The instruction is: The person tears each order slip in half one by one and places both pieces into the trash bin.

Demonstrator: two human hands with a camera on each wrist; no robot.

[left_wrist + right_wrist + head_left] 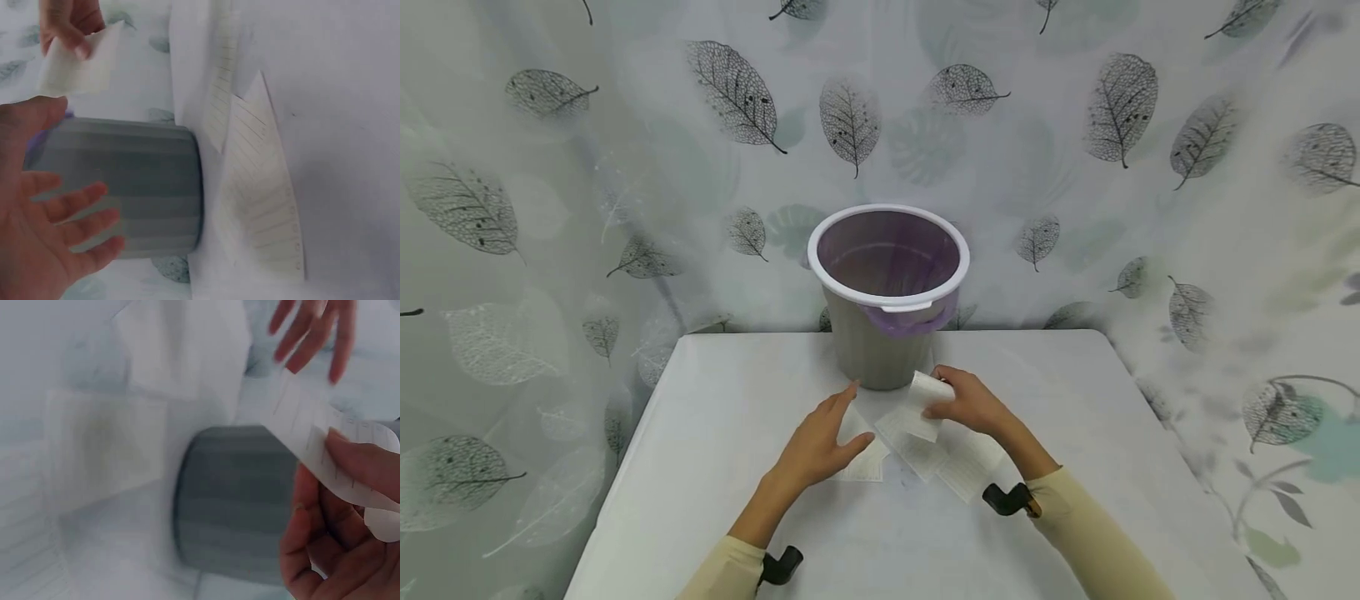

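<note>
My right hand [973,404] pinches a strip of lined white paper [922,408] between thumb and fingers, just above the table. In the right wrist view this paper [306,428] bends in a curve under the thumb. My left hand [820,442] is held over the table to the left, fingers spread and holding nothing; the left wrist view shows its fingers [78,203] apart. Beneath and between the hands lie several overlapping paper sheets [973,460], some printed with lines. Right behind them stands a grey bucket [868,346] with a white rim.
The bucket stands upright near the back edge of the white table [700,433], with a purple part below its rim at the right. A leaf-patterned curtain [647,167] hangs behind and along both sides.
</note>
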